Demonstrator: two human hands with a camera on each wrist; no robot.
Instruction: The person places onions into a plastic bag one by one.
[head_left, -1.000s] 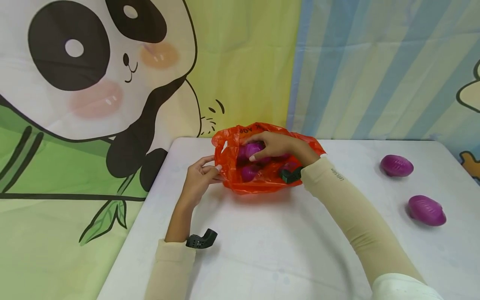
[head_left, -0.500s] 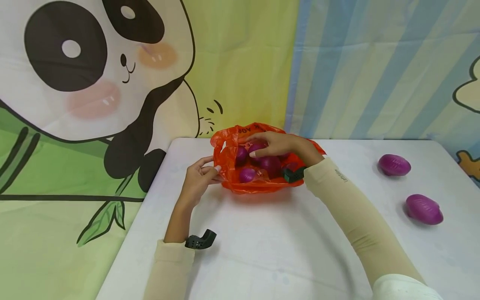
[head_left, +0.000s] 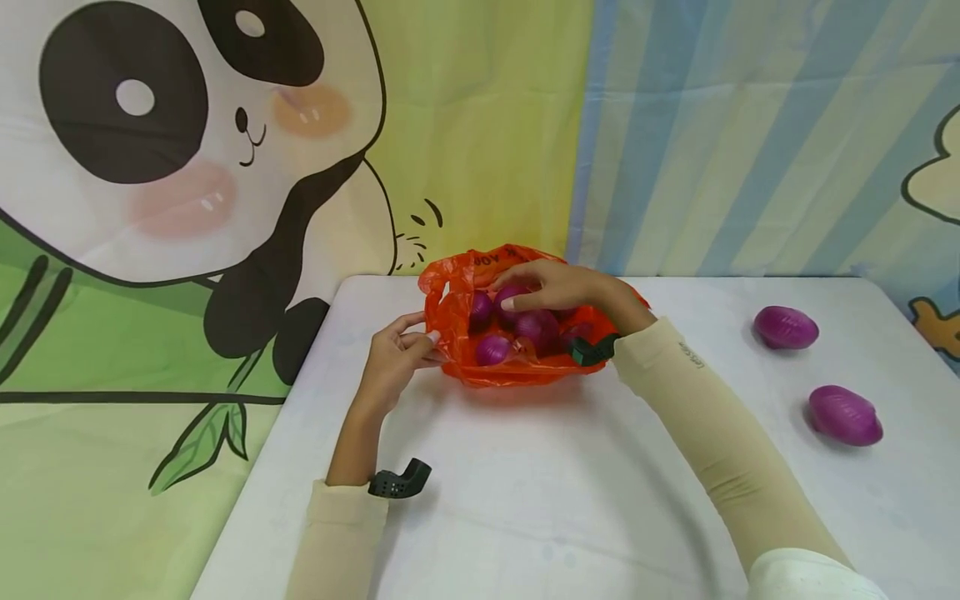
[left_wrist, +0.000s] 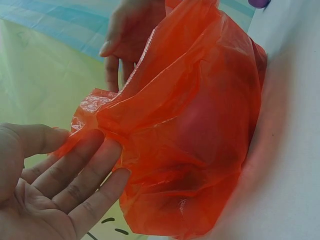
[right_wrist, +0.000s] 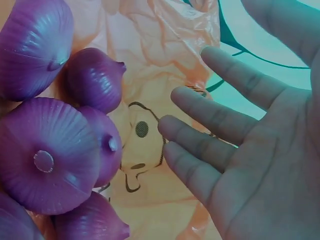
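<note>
A red plastic bag (head_left: 517, 377) lies with its mouth facing me, several purple onions (head_left: 493, 350) inside. My left hand (head_left: 393, 358) pinches the left edge of the mouth; in the left wrist view the thumb and fingers (left_wrist: 82, 187) meet at the bag's rim. Over the onions, inside the mouth, reaches my right hand (head_left: 555, 287). The right wrist view shows its fingers (right_wrist: 200, 145) spread and straight, apart from the cluster of onions (right_wrist: 47, 155), with nothing held.
Two more purple onions, one farther back (head_left: 786, 327) and one nearer (head_left: 845, 415), lie on the right of the white table (head_left: 525, 500). A printed panda curtain (head_left: 480, 125) hangs right behind the table's back edge.
The onion under my right fingers a second ago has come free and settled among the others. The right fingers have lifted slightly; the left hand keeps its hold on the bag.
</note>
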